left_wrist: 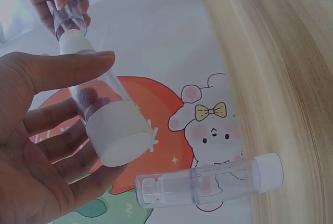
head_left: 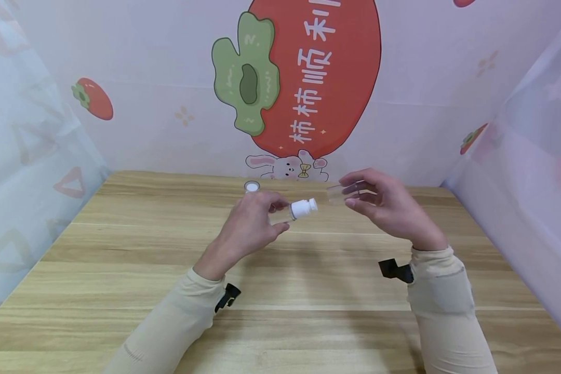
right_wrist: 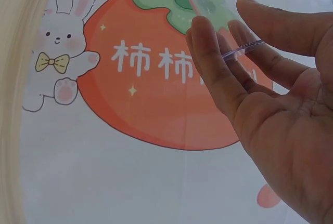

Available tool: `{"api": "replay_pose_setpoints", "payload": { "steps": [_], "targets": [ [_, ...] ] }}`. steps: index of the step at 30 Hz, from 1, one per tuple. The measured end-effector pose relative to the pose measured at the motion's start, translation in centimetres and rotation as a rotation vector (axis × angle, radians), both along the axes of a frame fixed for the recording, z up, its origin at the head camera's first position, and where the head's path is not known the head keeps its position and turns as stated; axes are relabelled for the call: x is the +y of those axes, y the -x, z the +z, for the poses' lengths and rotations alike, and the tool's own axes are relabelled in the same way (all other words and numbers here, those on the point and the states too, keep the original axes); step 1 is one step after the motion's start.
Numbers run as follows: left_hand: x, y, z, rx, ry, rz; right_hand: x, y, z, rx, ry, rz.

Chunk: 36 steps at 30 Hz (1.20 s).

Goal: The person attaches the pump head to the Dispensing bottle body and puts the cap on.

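My left hand [head_left: 250, 224] holds a clear pump bottle [head_left: 302, 209] by its body, tilted with its white pump top toward the right. In the left wrist view the thumb lies across the bottle, and its white base [left_wrist: 119, 133] faces the camera. My right hand [head_left: 392, 210] pinches a clear, hollow cap [head_left: 335, 195] between thumb and fingers. In the head view a small gap separates the cap from the pump top. Behind the left hand stands a second clear bottle [left_wrist: 210, 186], capped, with a white base; the head view shows mostly its top.
The wood-grain table [head_left: 308, 332] runs back to a printed cloth wall [head_left: 159, 130] with a big red persimmon and a rabbit. Cloth sides rise at left and right. A black wrist-worn camera [head_left: 395, 270] sits on the right sleeve, another [head_left: 228, 296] on the left.
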<state>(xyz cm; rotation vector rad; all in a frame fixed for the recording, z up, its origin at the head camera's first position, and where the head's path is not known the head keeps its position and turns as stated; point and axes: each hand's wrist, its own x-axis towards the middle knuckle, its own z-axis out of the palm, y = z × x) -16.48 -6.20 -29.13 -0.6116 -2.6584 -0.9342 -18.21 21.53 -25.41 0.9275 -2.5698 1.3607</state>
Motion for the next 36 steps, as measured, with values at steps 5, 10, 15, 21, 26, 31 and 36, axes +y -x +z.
{"api": "replay_pose_setpoints", "payload": {
  "steps": [5, 10, 15, 21, 26, 31, 36],
  "targets": [
    [0.0, -0.1, 0.0, 0.024, -0.001, -0.003, -0.5, 0.0, -0.1, -0.009, -0.003, 0.014],
    [0.0, 0.0, 0.0, 0.047, -0.005, -0.006, -0.9, -0.1, -0.2, -0.016, -0.004, 0.034],
    [0.0, 0.1, -0.1, 0.064, -0.002, -0.015, -1.4, 0.0, -0.4, -0.036, 0.000, 0.055],
    [0.0, 0.0, -0.1, 0.062, -0.004, -0.020, -1.9, -0.1, -0.6, -0.046, 0.020, 0.073],
    [0.0, 0.0, 0.0, 0.066, -0.009, -0.020, -2.2, -0.1, -0.9, -0.043, 0.039, 0.097],
    [0.0, -0.1, 0.0, 0.061, -0.013, -0.020, -2.6, -0.1, -1.0, -0.046, 0.036, 0.104],
    [0.1, -0.2, 0.1, 0.058, -0.009, -0.024, -3.0, 0.0, -1.2, -0.036, 0.034, 0.115]
  ]
}}
